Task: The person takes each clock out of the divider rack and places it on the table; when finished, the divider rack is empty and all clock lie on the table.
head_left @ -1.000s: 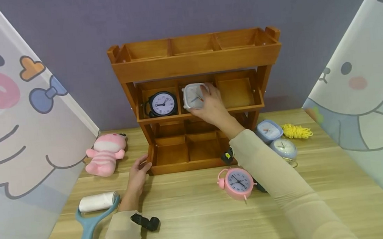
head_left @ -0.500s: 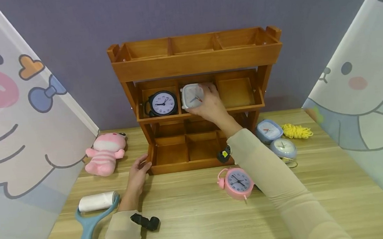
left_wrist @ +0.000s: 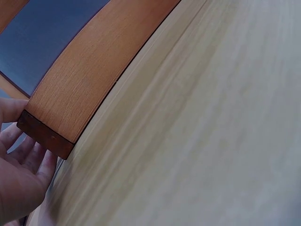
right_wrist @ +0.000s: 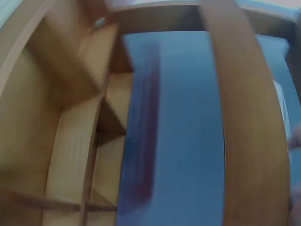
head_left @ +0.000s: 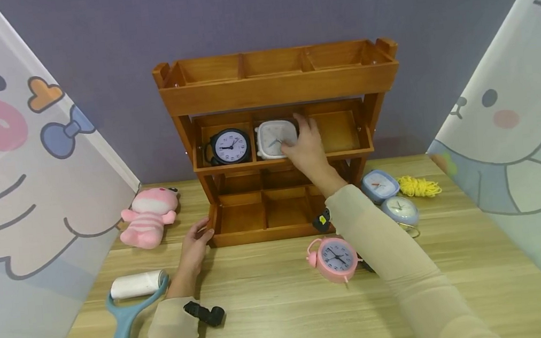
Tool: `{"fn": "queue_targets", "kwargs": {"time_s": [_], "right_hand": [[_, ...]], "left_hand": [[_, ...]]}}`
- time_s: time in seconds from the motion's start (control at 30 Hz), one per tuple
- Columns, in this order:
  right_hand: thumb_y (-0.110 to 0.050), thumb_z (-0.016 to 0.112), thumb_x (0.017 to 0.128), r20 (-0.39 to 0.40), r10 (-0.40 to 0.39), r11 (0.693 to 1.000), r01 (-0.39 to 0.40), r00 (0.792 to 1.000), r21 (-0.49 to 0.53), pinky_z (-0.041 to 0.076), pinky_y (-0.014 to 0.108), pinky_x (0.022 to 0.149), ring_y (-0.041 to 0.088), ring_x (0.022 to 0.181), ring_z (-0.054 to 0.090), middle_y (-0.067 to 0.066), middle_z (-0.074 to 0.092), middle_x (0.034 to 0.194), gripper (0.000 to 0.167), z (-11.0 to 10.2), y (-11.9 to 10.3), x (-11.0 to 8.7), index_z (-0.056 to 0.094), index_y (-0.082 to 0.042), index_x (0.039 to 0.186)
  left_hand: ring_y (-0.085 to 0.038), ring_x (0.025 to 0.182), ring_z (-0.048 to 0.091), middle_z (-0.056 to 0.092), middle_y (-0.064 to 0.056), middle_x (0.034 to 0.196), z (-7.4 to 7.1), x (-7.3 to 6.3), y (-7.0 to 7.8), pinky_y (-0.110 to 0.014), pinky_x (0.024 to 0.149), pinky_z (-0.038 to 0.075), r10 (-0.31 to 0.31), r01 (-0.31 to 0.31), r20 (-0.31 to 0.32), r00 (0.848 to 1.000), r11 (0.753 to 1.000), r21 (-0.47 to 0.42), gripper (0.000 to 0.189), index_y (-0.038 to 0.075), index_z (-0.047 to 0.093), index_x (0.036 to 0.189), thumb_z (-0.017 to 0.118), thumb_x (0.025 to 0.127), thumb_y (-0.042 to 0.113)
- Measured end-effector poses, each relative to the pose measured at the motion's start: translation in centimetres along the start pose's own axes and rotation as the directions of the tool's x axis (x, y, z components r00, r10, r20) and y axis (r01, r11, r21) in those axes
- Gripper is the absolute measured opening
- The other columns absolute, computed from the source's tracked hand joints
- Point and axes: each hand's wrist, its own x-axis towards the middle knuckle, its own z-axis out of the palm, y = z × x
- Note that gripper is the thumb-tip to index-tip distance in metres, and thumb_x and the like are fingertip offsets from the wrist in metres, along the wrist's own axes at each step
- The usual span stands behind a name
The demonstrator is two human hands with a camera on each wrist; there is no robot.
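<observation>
A white alarm clock [head_left: 275, 139] sits in the middle compartment of the wooden shelf's [head_left: 278, 90] second tier. My right hand [head_left: 308, 147] is at its right side, fingers spread and thumb by the lower right of the clock's face; whether the thumb touches is unclear. Only fingertips [right_wrist: 295, 141] show at the right wrist view's edge, blurred. A black alarm clock [head_left: 230, 147] occupies the left compartment. Low at the shelf's left front corner, my left hand [head_left: 194, 251] grips the frame, thumb on one side and fingers on the other of the board's end [left_wrist: 47, 134].
A pink alarm clock [head_left: 337, 260] lies before the shelf, partly covering something dark. To the right are a blue clock [head_left: 380, 185], a pale round clock [head_left: 400, 209] and yellow cord [head_left: 419, 185]. A pink plush toy [head_left: 151, 217] and a lint roller [head_left: 138, 285] are left.
My right hand has let go of the white clock and shifted right, its fingers spreading. The clock stays in the middle compartment, more of its face showing. My left hand has not moved.
</observation>
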Motion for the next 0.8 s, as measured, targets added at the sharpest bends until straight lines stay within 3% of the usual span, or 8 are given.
{"fn": "queue_targets", "kwargs": {"time_s": [0.2,0.4,0.6,0.8], "right_hand": [[-0.023,0.075,0.081,0.121,0.02,0.999,-0.014,0.992,-0.05,0.041,0.045,0.097,0.035,0.12,0.045,0.019,0.034,0.144,0.072,0.0,-0.1,0.0,0.043,-0.001,0.142],[-0.038,0.082,0.075,0.207,0.064,0.994,-0.044,0.976,-0.099,0.037,0.043,0.103,0.034,0.125,0.04,0.019,0.024,0.149,0.093,0.0,-0.6,0.0,0.035,-0.003,0.148],[-0.044,0.083,0.073,0.256,0.084,0.986,-0.043,0.963,-0.163,0.036,0.044,0.104,0.034,0.132,0.032,0.018,0.02,0.151,0.103,0.2,-1.0,0.2,0.029,-0.004,0.151],[-0.042,0.083,0.073,0.257,0.092,0.987,-0.054,0.962,-0.151,0.04,0.047,0.099,0.036,0.125,0.04,0.02,0.024,0.15,0.102,0.5,-1.2,0.3,0.028,-0.005,0.15]], "left_hand": [[-0.028,0.123,0.041,0.04,-0.02,0.143,0.0,0.1,0.0,-0.024,0.087,0.038,0.01,-0.01,0.011,1.0,1.0,0.007,0.046,-0.004,0.041,0.143,0.051,0.099,0.0],[-0.027,0.123,0.042,0.04,-0.018,0.144,0.0,0.1,0.2,-0.029,0.091,0.036,-0.006,0.006,0.015,1.0,1.0,0.004,0.046,-0.002,0.041,0.144,0.051,0.099,0.0],[-0.028,0.124,0.041,0.038,-0.018,0.145,0.0,0.0,0.2,-0.033,0.094,0.034,-0.014,0.014,0.023,1.0,1.0,0.0,0.046,-0.002,0.04,0.145,0.05,0.099,0.001],[-0.028,0.124,0.041,0.039,-0.019,0.145,0.0,0.0,0.2,-0.029,0.092,0.036,-0.011,0.011,0.017,1.0,1.0,-0.006,0.046,-0.003,0.04,0.144,0.05,0.099,0.0]]}}
